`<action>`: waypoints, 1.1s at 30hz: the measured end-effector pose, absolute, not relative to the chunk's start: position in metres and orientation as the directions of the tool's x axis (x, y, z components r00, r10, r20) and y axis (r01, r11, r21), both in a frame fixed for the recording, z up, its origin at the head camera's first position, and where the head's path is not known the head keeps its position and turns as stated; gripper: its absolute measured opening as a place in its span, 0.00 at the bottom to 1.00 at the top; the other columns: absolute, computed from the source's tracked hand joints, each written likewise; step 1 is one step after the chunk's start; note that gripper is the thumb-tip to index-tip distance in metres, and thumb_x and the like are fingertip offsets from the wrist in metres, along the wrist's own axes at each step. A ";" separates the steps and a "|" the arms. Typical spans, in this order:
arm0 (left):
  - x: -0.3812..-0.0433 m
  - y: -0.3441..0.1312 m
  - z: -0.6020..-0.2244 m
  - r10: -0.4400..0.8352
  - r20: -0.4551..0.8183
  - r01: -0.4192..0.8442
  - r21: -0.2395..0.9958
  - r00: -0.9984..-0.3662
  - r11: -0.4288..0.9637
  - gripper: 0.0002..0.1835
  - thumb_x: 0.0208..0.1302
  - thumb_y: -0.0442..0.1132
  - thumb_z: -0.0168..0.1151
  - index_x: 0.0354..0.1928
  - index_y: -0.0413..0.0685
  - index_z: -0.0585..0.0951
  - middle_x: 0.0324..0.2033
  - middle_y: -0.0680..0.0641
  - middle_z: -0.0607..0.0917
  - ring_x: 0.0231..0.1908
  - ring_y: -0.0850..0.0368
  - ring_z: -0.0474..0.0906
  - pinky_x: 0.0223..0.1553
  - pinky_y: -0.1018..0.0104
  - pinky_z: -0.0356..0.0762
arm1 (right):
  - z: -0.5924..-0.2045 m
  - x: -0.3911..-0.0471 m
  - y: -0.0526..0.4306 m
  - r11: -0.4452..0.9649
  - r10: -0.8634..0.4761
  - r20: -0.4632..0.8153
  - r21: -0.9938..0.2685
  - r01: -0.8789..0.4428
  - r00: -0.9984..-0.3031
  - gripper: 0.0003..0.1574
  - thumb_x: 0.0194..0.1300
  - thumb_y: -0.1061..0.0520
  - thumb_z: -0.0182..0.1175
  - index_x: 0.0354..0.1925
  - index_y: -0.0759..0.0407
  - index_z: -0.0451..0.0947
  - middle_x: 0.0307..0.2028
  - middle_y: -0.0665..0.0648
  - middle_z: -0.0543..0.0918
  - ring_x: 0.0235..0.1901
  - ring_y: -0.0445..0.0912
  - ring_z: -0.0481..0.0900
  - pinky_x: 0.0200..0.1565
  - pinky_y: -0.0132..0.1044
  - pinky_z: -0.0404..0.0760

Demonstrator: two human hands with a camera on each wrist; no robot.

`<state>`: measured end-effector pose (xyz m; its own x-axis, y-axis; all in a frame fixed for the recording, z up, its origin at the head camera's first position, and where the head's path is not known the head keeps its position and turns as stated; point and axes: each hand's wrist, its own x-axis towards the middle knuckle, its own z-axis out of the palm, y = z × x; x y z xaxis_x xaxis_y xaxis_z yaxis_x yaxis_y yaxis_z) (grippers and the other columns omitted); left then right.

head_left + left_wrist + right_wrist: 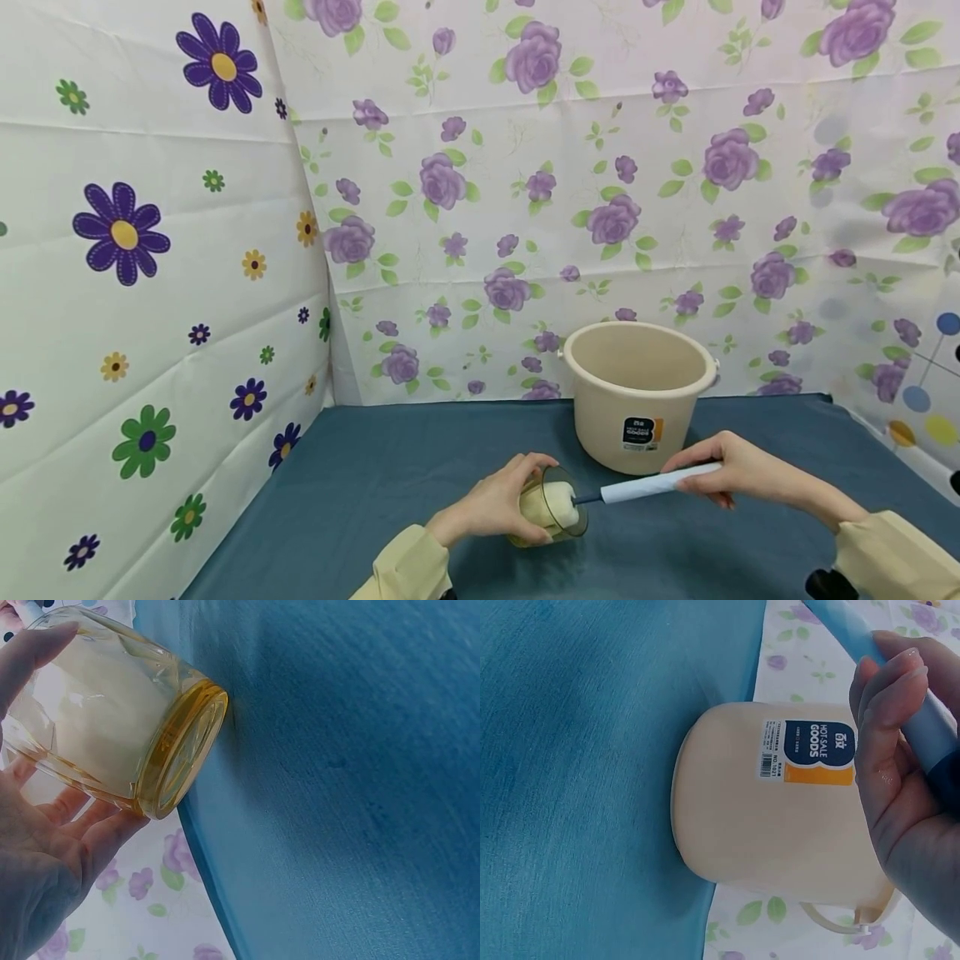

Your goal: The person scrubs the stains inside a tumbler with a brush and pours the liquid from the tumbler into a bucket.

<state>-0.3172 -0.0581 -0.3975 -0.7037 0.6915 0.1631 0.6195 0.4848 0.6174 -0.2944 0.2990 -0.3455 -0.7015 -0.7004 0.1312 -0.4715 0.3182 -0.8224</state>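
Tilted on its side, an amber-tinted clear drinking glass [534, 508] is held in my left hand [497, 502], thumb on one side and fingers on the other. In the left wrist view its thick amber base [174, 754] faces the camera, close over the cloth. A pale sponge head [562, 503] of a cup brush fills the inside of the glass. From the sponge a dark stem leads to a light blue-white handle [652, 483]. My right hand [738, 473] grips that handle near its end, with the fingers curled round it in the right wrist view.
A beige bucket [633, 429] with a dark and orange label [817, 753] stands at the back of the table, just behind the right hand. Dark blue cloth [375, 475] covers the table. Flower-printed sheets [465, 250] hang behind and at the left.
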 end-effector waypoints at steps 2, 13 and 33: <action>-0.318 -0.058 -0.398 0.693 0.163 0.618 0.622 -0.702 0.481 0.42 0.42 0.51 0.73 0.61 0.67 0.61 0.46 0.57 0.68 0.45 0.60 0.68 0.31 0.64 0.70 | -0.346 -0.294 0.299 0.325 -0.693 0.125 -0.825 -0.463 -0.710 0.14 0.64 0.63 0.55 0.48 0.63 0.78 0.17 0.61 0.76 0.10 0.49 0.69 0.13 0.40 0.72; -0.318 -0.059 -0.399 0.702 0.166 0.626 0.622 -0.693 0.471 0.42 0.43 0.52 0.72 0.62 0.65 0.61 0.46 0.57 0.68 0.46 0.60 0.68 0.33 0.63 0.70 | -0.347 -0.293 0.303 0.337 -0.690 0.116 -0.823 -0.458 -0.715 0.14 0.63 0.63 0.55 0.47 0.62 0.79 0.15 0.64 0.75 0.10 0.49 0.69 0.13 0.41 0.72; -0.317 -0.059 -0.398 0.692 0.149 0.605 0.634 -0.707 0.481 0.42 0.43 0.52 0.73 0.60 0.70 0.61 0.46 0.57 0.68 0.46 0.60 0.68 0.32 0.64 0.70 | -0.345 -0.293 0.299 0.342 -0.679 0.126 -0.818 -0.463 -0.723 0.14 0.63 0.62 0.56 0.47 0.62 0.78 0.17 0.59 0.76 0.10 0.48 0.70 0.13 0.41 0.72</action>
